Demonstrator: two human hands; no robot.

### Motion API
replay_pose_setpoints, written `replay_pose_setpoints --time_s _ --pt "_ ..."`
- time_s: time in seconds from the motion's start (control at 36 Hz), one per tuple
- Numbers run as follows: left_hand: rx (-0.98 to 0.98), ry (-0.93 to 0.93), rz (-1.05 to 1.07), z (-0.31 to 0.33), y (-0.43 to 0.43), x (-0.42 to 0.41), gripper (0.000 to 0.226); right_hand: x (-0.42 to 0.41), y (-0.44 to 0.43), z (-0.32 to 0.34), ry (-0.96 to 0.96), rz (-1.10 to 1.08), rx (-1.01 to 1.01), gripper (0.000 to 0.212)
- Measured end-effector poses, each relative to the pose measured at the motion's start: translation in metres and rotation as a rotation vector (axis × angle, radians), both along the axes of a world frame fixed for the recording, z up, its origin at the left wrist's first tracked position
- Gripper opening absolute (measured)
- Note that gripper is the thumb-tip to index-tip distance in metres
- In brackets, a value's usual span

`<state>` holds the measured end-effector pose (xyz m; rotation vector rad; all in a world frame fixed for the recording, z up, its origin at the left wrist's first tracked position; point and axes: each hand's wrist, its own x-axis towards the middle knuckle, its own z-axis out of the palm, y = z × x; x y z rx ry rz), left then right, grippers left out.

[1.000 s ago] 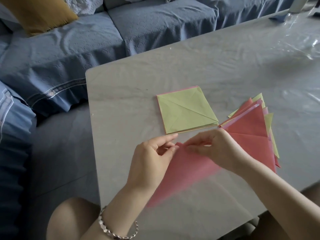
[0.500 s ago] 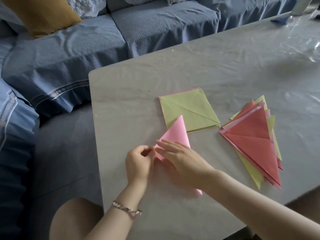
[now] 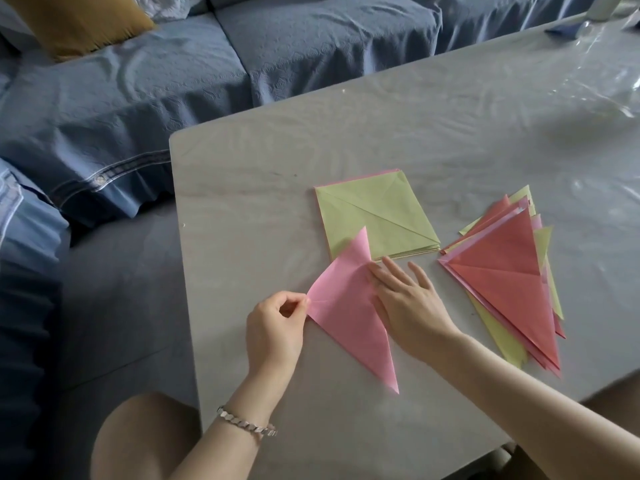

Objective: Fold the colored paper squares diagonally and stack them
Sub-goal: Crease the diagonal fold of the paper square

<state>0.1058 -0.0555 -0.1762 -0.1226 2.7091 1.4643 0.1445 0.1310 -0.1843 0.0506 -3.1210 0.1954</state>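
Observation:
A pink paper [image 3: 349, 306] folded into a triangle lies on the grey table [image 3: 242, 202], its far tip curling up over the square stack. My left hand [image 3: 275, 329] pinches the triangle's left corner between thumb and fingertips. Flat fingers of my right hand [image 3: 405, 299] press down on the paper's right edge along the fold. A stack of unfolded squares [image 3: 377, 216], green on top with a diagonal crease, sits just beyond. To the right lies a fanned pile of folded triangles [image 3: 509, 275], red on top with green and pink beneath.
The table's left edge and near edge are close to my hands. A blue sofa [image 3: 242, 57] with a mustard cushion [image 3: 76, 19] runs behind the table. Clear plastic film [image 3: 588, 64] covers the far right of the tabletop. My bare knee [image 3: 138, 438] shows below the table.
The pink sheet came down from mid-air onto the table and is folded into a triangle. My right hand slid right along the fold; my left moved to the left corner.

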Motion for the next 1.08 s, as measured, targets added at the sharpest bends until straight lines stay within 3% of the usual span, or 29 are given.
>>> replay_pose_setpoints --time_s 0.11,0.44,0.67,0.92,1.03,1.08 --pt "0.009 0.026 -0.005 -0.002 -0.001 0.0 0.02 -0.029 0.007 0.004 -0.088 0.037 -0.039 0.043" --pt "-0.015 0.035 0.007 -0.003 0.0 0.0 0.013 -0.068 0.02 0.0 -0.108 -0.034 -0.157 0.048" --pt "-0.025 0.038 0.001 -0.001 0.0 -0.001 0.016 -0.051 0.029 0.013 -0.326 0.113 -0.173 0.099" --pt "-0.014 0.029 -0.004 -0.004 -0.001 -0.002 0.017 0.008 0.02 0.016 -0.428 0.214 -0.076 0.122" --pt "-0.007 0.025 0.0 -0.003 -0.001 -0.001 0.016 0.025 0.015 0.012 -0.425 0.248 -0.068 0.145" --pt "-0.005 0.021 0.003 -0.002 0.0 0.0 0.016 0.032 0.014 0.011 -0.406 0.251 -0.097 0.142"
